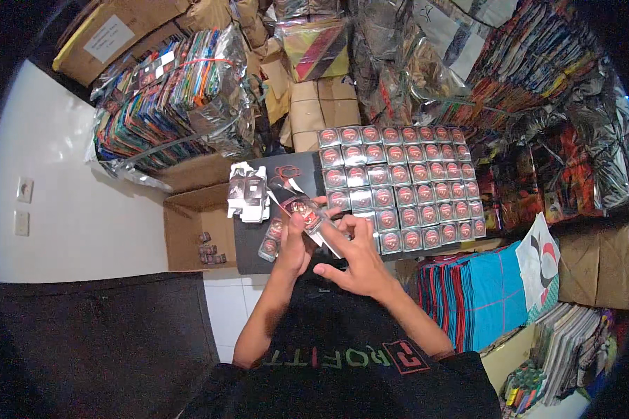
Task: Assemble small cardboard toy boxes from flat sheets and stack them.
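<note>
My left hand (295, 253) grips a clear plastic box (305, 211) with red, shiny contents and a dark printed panel, its thumb pressed on the front. My right hand (363, 260) is at the box's right side, thumb spread away and fingers stretched toward it; the fingertips are partly hidden. Behind and left of the held box, another clear box with red contents (269, 244) lies on the dark table (248, 262). Flat white and dark folded cartons (248, 192) are stacked at the table's left. To the right stand rows of clear boxes with round red labels (405, 185).
An open cardboard box (182, 237) with several small items sits left of the table. Plastic-wrapped stacks (168, 98) of colourful packets rise behind it. Folded blue cloths (496, 286) lie at the right, near a white bag (540, 262). Brown wrapped parcels (321, 112) stand at the back.
</note>
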Tool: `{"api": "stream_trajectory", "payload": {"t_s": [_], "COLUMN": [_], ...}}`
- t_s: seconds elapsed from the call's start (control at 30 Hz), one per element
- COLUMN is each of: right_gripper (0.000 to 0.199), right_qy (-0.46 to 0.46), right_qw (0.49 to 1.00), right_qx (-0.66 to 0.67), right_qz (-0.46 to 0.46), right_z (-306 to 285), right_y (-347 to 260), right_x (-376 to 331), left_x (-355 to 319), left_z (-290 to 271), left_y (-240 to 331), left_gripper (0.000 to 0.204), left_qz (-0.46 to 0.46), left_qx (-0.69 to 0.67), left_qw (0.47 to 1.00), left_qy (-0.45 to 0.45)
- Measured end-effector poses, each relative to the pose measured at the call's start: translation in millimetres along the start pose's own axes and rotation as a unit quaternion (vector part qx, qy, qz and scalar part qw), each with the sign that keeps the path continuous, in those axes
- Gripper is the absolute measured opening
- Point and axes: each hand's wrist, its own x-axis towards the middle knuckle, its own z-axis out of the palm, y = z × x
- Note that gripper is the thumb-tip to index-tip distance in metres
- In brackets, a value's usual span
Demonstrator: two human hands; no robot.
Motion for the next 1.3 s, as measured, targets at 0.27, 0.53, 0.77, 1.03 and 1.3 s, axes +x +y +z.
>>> {"api": "stream_trajectory", "payload": {"t_s": [0.27, 0.53, 0.77, 1.03, 1.3], "right_gripper": [0.071, 0.037, 0.027, 0.023, 0.030], "right_qy": [0.108, 0.191, 0.161, 0.165, 0.108], "right_qw": [0.993, 0.900, 0.933, 0.944, 0.935], "right_qx": [-0.036, 0.362, 0.266, 0.226, 0.262], "right_qz": [0.028, 0.152, 0.181, 0.173, 0.212], "right_z": [-5.8, -12.0, -18.6, -27.5, -24.6], "right_y": [6.7, 22.9, 35.2, 26.8, 31.1], "right_x": [-11.7, -9.8, -12.4, -17.0, -17.9], "left_x": [0.3, -9.9, -18.7, -19.2, -22.0], "left_z": [15.2, 29.5, 37.5, 39.8, 29.7], "left_y": [-0.5, 16.1, 15.7, 12.8, 21.3], "left_gripper": [0.066, 0.036, 0.032, 0.025, 0.031], "left_qz": [0.020, -0.052, -0.070, -0.027, -0.027], "left_qx": [0.050, 0.212, 0.381, 0.423, 0.412], "left_qw": [0.998, 0.974, 0.921, 0.905, 0.910], "left_qy": [0.043, 0.065, 0.030, 0.037, -0.030]}}
